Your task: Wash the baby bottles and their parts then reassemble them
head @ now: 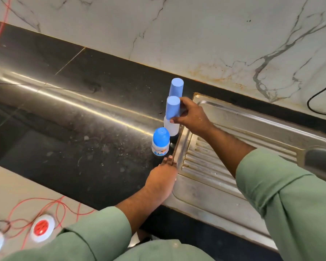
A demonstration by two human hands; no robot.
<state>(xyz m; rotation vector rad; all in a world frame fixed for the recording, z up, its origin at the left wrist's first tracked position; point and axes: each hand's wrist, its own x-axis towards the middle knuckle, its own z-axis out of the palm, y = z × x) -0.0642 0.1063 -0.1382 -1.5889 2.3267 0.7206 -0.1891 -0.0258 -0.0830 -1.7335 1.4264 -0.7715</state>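
Nearest the camera, two green sleeves [94, 234] reach forward over the dark desk [68, 147]. The left hand [161, 178] lies flat at the desk's edge where it meets the steel drainboard [215, 166], its fingers [167, 160] straight and pressed together, holding nothing. Just beyond those fingertips stands a small baby bottle [160, 143] with a rounded blue cap and a printed label, upright on the desk. Behind it, a taller bottle [172, 117] with a white body and blue cylindrical cap stands beside the drainboard rim; the right hand [191, 117] holds it from the right, thumb and fingers curled round the cap (whether its base touches the desk is hidden by the small bottle). Farther back stands a third bottle [176, 87], only its blue cap visible. A marble-patterned wall [177, 34] rises behind.
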